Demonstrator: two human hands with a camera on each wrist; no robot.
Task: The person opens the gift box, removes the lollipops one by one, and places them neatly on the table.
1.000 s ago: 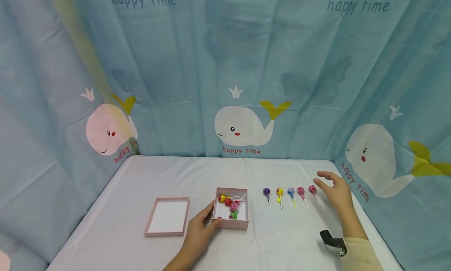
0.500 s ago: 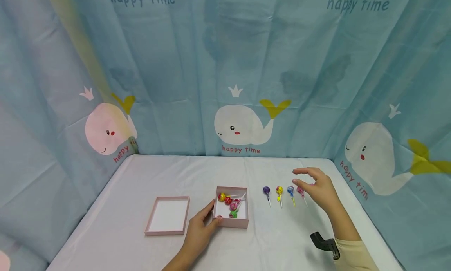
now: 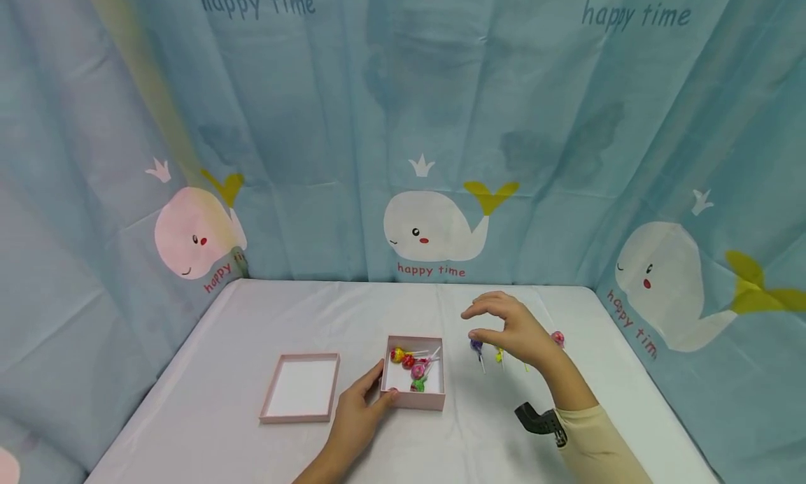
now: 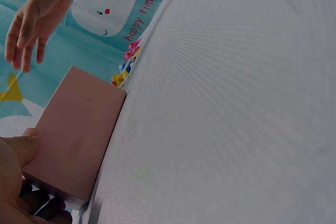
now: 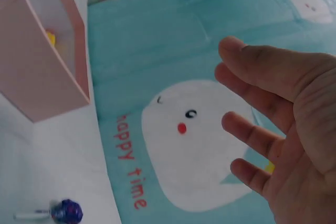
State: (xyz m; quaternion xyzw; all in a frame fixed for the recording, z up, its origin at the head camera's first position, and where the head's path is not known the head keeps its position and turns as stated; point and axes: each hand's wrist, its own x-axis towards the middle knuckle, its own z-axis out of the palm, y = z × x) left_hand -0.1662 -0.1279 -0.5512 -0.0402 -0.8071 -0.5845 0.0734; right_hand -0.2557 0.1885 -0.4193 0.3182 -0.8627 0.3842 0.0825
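Note:
A pink open-topped box [image 3: 412,399] with several wrapped lollipops inside, one of them green [image 3: 418,385], stands mid-table. My left hand [image 3: 355,407] grips its near left corner; in the left wrist view the thumb [image 4: 23,148] lies along the wall and the fingers curl round the end. Over the row of lollipops to the right of the box hovers my right hand [image 3: 513,330], fingers apart and nothing between them. Beneath it show a purple lollipop [image 3: 476,345] and part of a yellow one [image 3: 499,355]. A pink lollipop [image 3: 557,338] lies right of the hand, its stick hidden.
A shallow pink lid [image 3: 302,420] with a white inside lies left of the box. White cloth covers the table [image 3: 220,372]. A blue curtain [image 3: 315,211] with whale prints hangs behind and at both sides. A black wrist mount [image 3: 540,421] sticks out from the right sleeve.
My right hand has swept left from beside the pink lollipop at the row's right end to above the purple and yellow ones. My left hand has stayed on the box.

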